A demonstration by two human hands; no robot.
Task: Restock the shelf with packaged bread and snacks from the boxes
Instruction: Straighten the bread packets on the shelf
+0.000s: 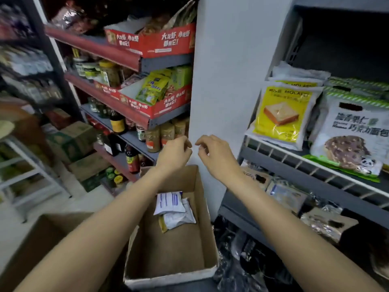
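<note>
- A small shop corner, with a white pillar [219,70] in the middle and racks on both sides.
- Closest, low down: an open brown box [168,239] on the floor, nearly used up, most of its bottom bare.
- Inside, at the far end: just two packs left, a white pack with blue print [169,202] lying partly on top of a white pack with a yellow edge [179,220].
- To the left of that: another brown box [42,245], only its flap showing, inside hidden.
- Above the open box: left hand [175,152] and right hand [212,153], both held up in the air, close together but not touching.
- Fingers of both hands loosely curled, holding nothing at all, likely because free hands are needed to reach down for the last packs.
- To the right, the grey shelf [305,163] for the bread, with a white wire rail along the front, likely there to stop packs from sliding off.
- On that shelf: a yellow toast pack [282,114] leaning back on more packs behind it, front facing out so shoppers can read it.
- Just beside it: a chocolate bread pack with a panda [349,142], lying tilted toward the front too.
- Under that: a lower shelf with brown and clear snack packs [324,222], blurry, hard to tell which kind.
- Further off on the left: red-edged shelves with red display trays [151,42], jars and bottles, not part of this job.
- Best guess for the step now: between packs, hands about to go down into the box.
</note>
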